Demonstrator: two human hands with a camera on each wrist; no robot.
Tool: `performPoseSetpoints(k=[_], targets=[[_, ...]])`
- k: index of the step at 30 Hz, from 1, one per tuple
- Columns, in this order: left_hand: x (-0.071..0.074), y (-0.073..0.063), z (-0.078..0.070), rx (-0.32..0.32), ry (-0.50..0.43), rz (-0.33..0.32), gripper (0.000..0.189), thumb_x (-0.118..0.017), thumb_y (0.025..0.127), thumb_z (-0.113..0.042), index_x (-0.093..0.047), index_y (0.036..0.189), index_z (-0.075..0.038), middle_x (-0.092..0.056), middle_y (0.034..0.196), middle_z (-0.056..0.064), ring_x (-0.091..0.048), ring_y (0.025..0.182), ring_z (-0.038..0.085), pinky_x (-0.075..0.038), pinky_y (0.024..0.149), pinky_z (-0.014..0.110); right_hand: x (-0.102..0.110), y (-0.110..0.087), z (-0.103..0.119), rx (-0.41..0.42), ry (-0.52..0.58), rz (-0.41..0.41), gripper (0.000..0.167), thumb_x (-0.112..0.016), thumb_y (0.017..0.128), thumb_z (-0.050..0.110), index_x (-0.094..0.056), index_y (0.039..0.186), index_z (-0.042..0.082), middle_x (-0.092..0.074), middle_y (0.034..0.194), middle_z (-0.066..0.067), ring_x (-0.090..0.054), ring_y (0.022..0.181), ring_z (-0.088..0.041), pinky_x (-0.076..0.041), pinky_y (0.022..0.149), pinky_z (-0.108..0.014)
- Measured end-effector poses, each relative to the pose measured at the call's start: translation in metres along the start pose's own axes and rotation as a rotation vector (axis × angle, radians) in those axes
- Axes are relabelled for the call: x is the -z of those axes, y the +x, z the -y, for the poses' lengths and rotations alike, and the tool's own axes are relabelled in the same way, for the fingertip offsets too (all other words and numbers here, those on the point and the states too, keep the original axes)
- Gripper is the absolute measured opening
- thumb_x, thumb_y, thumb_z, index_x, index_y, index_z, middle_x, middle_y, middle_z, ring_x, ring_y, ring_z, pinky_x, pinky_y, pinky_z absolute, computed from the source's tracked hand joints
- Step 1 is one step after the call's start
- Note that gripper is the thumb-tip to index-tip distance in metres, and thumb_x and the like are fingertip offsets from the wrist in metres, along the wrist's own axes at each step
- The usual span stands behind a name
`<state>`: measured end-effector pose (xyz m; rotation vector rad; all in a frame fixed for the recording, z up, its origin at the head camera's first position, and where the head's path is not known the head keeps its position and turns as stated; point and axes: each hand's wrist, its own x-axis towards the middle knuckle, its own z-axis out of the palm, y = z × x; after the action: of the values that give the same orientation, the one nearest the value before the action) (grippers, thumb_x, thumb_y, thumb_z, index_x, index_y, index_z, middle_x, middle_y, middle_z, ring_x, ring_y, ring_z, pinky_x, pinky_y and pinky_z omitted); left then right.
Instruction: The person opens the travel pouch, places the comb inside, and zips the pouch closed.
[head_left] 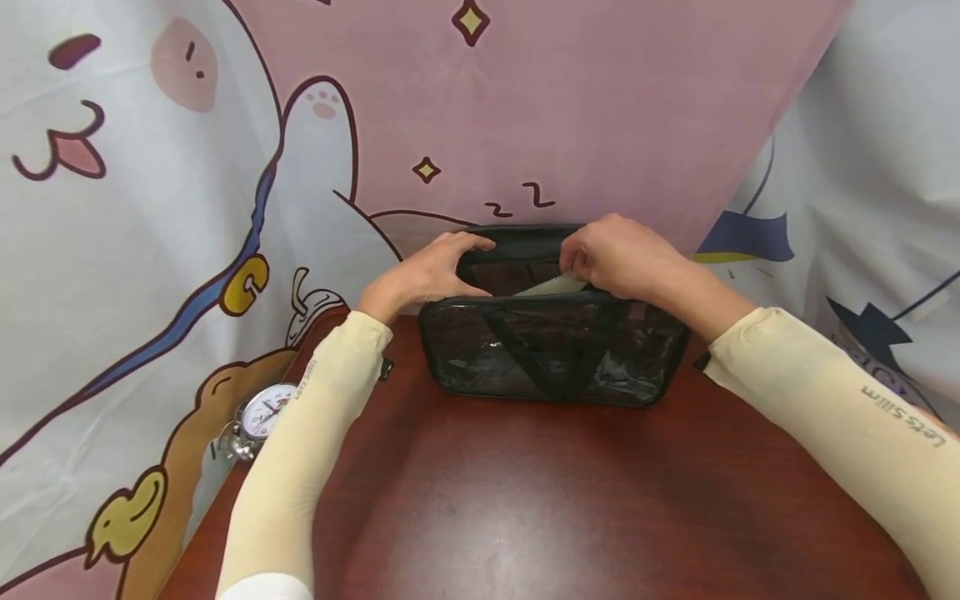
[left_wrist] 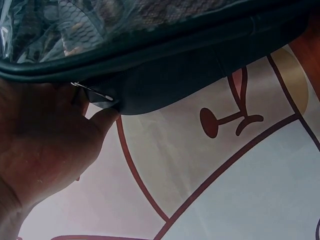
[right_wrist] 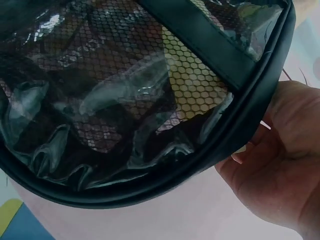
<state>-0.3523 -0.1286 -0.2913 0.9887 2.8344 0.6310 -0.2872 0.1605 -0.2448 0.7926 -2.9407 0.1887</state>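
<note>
Cream-sleeved right hand (head_left: 618,258) pinches pale jagged-edged sheet (head_left: 558,286) in the mouth of a clear-and-black bag (head_left: 517,377); left hand (head_left: 427,271), thumb and fingers spread wide, touches the bag's opening. Bag on brown table (head_left: 487,500), alarm clock (head_left: 262,412) at left.

Soft, even light in the head view, blurry pale glare on the desk (head_left: 510,508) in front of the bag (head_left: 555,350), wide-angle stretching well outside the bag, dimmer wrist views, white reflections on the bag's plastic (right_wrist: 125,92).
</note>
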Motion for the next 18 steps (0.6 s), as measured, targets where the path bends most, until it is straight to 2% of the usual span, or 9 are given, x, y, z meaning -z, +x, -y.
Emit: performPoseSetpoints(k=[3, 7, 18], targets=[[0.0, 0.001, 0.0, 0.004, 0.004, 0.005, 0.086, -0.085, 0.089, -0.042, -0.045, 0.161, -0.019, -0.044, 0.165, 0.003, -0.033, 0.155, 0.025, -0.036, 0.128, 0.049, -0.001, -0.001, -0.003, 0.018, 0.018, -0.017, 0.012, -0.071, 0.099, 0.008, -0.079, 0.107, 0.013, -0.079, 0.102, -0.005, -0.073, 0.094, -0.023, -0.059, 0.084, -0.045], [-0.001, 0.001, 0.0, 0.002, 0.007, 0.004, 0.086, -0.085, 0.089, -0.042, -0.045, 0.161, -0.018, -0.044, 0.165, 0.004, -0.033, 0.155, 0.026, -0.035, 0.128, 0.049, 0.0, -0.002, -0.009, 0.047, 0.046, -0.065, 0.012, -0.076, 0.096, 0.009, -0.078, 0.108, 0.01, -0.079, 0.099, -0.008, -0.074, 0.093, -0.024, -0.061, 0.085, -0.046], [-0.002, 0.001, 0.0, -0.005, 0.001, -0.007, 0.085, -0.085, 0.089, -0.041, -0.045, 0.16, -0.018, -0.044, 0.165, 0.004, -0.034, 0.155, 0.026, -0.035, 0.128, 0.05, 0.007, -0.004, -0.018, 0.026, 0.094, -0.103, 0.013, -0.076, 0.096, 0.008, -0.079, 0.108, 0.007, -0.081, 0.096, -0.009, -0.076, 0.092, -0.024, -0.06, 0.086, -0.047]])
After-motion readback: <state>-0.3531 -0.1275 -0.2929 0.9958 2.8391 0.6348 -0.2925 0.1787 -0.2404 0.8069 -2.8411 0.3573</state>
